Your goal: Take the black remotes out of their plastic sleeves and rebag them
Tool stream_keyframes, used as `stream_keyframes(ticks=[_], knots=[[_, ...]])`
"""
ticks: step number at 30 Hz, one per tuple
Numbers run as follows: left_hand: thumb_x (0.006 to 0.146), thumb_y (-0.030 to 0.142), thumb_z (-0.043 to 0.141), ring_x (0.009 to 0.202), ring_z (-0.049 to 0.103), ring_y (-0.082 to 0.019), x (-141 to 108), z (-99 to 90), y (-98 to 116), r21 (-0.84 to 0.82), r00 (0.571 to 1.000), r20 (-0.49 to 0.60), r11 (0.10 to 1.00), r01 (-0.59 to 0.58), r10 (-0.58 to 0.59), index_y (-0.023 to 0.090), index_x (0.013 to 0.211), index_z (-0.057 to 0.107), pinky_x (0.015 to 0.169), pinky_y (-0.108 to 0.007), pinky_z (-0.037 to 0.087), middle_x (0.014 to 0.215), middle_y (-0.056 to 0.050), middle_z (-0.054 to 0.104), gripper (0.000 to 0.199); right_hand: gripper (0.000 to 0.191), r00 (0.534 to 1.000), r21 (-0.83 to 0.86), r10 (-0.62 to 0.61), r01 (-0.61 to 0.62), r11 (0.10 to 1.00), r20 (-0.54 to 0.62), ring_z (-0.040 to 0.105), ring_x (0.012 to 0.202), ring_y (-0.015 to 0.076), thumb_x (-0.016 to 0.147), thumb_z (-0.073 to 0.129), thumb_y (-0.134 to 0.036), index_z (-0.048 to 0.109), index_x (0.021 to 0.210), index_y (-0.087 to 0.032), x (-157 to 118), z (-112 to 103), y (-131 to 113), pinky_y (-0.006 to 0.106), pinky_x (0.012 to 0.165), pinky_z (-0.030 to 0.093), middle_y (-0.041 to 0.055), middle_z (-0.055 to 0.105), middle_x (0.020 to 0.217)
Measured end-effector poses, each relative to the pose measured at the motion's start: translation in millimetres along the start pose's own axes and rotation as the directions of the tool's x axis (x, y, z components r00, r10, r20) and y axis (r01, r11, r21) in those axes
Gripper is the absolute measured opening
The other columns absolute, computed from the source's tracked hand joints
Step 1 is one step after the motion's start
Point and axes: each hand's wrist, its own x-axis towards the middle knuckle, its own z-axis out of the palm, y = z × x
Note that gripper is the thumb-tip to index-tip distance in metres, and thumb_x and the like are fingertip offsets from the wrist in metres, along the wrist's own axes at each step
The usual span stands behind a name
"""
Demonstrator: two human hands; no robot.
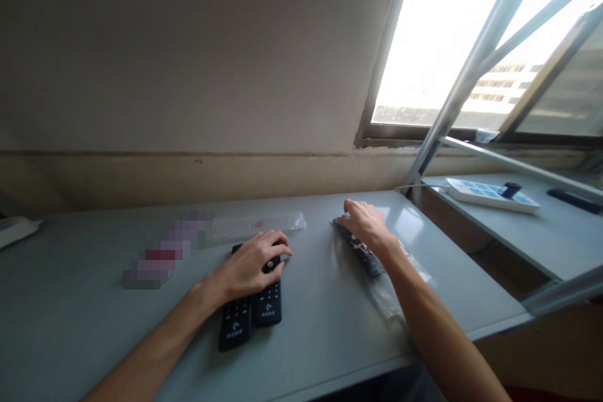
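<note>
Two black remote controls lie side by side on the grey table. My left hand rests over their upper parts, its fingers and thumb curved around the right-hand remote control. To the right lies a clear plastic bag with a dark remote control inside it. The fingers of my right hand are closed at the far end of this bag, and the forearm covers part of it. The right fingertips are partly hidden.
A flat clear plastic sleeve lies behind my left hand. Left of it is a pixelated patch. A white power strip sits on the neighbouring table, beyond a metal frame. A white object is at the far left.
</note>
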Motion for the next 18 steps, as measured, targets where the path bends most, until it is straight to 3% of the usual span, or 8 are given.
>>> stream_keyframes(ticks=[3, 7, 11, 14, 16, 18], knots=[[0.086, 0.013, 0.056, 0.111, 0.063, -0.025, -0.1, -0.6, 2.2, 0.004, 1.0, -0.006, 1.0, -0.016, 0.016, 0.024, 0.109, 0.074, 0.108, -0.042, 0.044, 0.119, -0.007, 0.067, 0.031, 0.034, 0.997, -0.02, -0.016, 0.017, 1.0, 0.072, 0.072, 0.108, 0.0301, 0.097, 0.067, -0.045, 0.067, 0.121, -0.021, 2.8, 4.3, 7.8, 0.031, 0.075, 0.046, 0.0132, 0.076, 0.116], [0.084, 0.009, 0.054, 0.115, 0.063, -0.026, 0.4, -0.6, 5.1, 0.004, 1.0, 0.004, 1.0, -0.007, 0.007, 0.025, 0.111, 0.074, 0.109, -0.042, 0.045, 0.12, -0.006, 0.068, 0.038, 0.029, 0.998, -0.002, -0.017, 0.018, 1.0, 0.063, 0.073, 0.103, 0.0299, 0.097, 0.068, -0.04, 0.069, 0.119, -0.02, 0.5, 10.0, -2.6, 0.03, 0.072, 0.044, 0.0143, 0.076, 0.111], [0.096, 0.025, 0.057, 0.131, 0.057, -0.03, -0.5, 2.5, 3.7, 0.013, 0.998, 0.054, 1.0, 0.017, -0.017, 0.027, 0.125, 0.072, 0.116, -0.047, 0.043, 0.136, -0.008, 0.065, 0.033, 0.026, 0.998, 0.039, -0.017, 0.014, 0.999, 0.061, 0.073, 0.102, 0.03, 0.098, 0.067, -0.039, 0.07, 0.116, -0.019, -1.7, 11.1, -7.0, 0.03, 0.074, 0.045, 0.0158, 0.076, 0.111], [0.099, 0.045, 0.06, 0.15, 0.041, -0.034, -2.9, 6.1, -0.1, 0.036, 0.992, 0.121, 0.999, 0.028, -0.032, 0.029, 0.144, 0.062, 0.124, -0.055, 0.032, 0.158, -0.01, 0.052, 0.048, 0.028, 0.998, 0.062, -0.014, 0.01, 0.998, 0.056, 0.072, 0.104, 0.0303, 0.099, 0.066, -0.042, 0.072, 0.112, -0.018, -0.6, 12.9, -3.0, 0.031, 0.077, 0.046, 0.017, 0.076, 0.111], [0.099, 0.047, 0.061, 0.155, 0.035, -0.033, -4.3, 7.6, -1.9, 0.043, 0.99, 0.138, 0.999, 0.022, -0.028, 0.029, 0.15, 0.056, 0.127, -0.056, 0.028, 0.165, -0.009, 0.044, 0.055, 0.03, 0.999, 0.105, -0.024, 0.02, 0.994, 0.043, 0.071, 0.106, 0.0297, 0.098, 0.067, -0.044, 0.071, 0.113, -0.017, 2.3, 15.6, 1.2, 0.03, 0.078, 0.046, 0.0167, 0.075, 0.113], [0.096, 0.038, 0.063, 0.156, 0.033, -0.031, -5.0, 7.9, -1.9, 0.045, 0.99, 0.139, 0.999, 0.014, -0.02, 0.029, 0.151, 0.054, 0.128, -0.055, 0.026, 0.166, -0.008, 0.043, 0.056, 0.03, 0.998, 0.177, -0.052, 0.047, 0.983, 0.028, 0.072, 0.1, 0.0262, 0.096, 0.07, -0.043, 0.071, 0.112, -0.017, 6.6, 18.7, 5.7, 0.029, 0.077, 0.047, 0.0137, 0.076, 0.109]])
